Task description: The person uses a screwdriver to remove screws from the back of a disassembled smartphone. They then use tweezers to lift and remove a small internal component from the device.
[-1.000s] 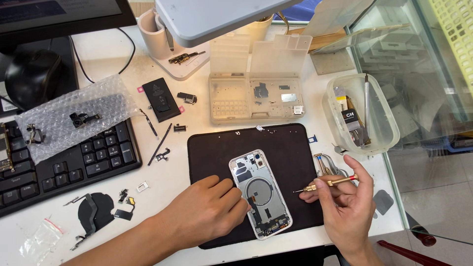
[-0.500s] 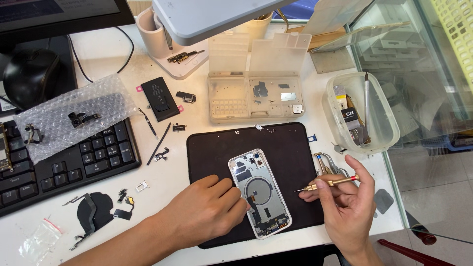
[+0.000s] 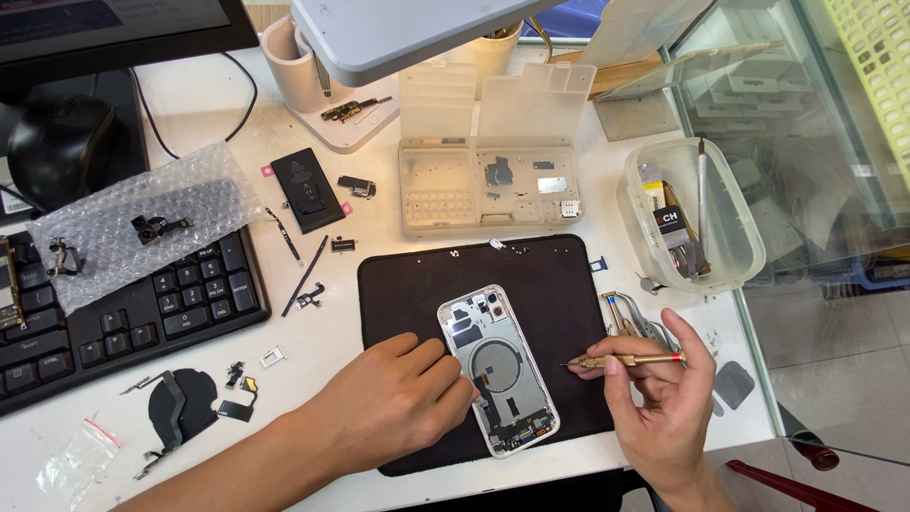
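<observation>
Nothing much is shifting since a second ago — we are keeping both hands where they were. Our left hand [image 3: 398, 393] is resting on the black mat [image 3: 408, 284], its fingertips touching the left edge of the opened phone shell [image 3: 498, 370], which is lying face-down near the mat's middle, tilted a little. Our right hand [image 3: 659, 398] is pinching a slim brass screwdriver [image 3: 626, 360] between thumb and fingers — the grip is clamped on its handle, and the tip is pointing left, just beside the shell's right edge but apart from it. Behind the mat a clear parts box [image 3: 488, 190] is standing open on the table [image 3: 313, 351], a keyboard [image 3: 123, 313] is sitting at left, and a plastic tub [image 3: 735, 228] of tools at right.
</observation>
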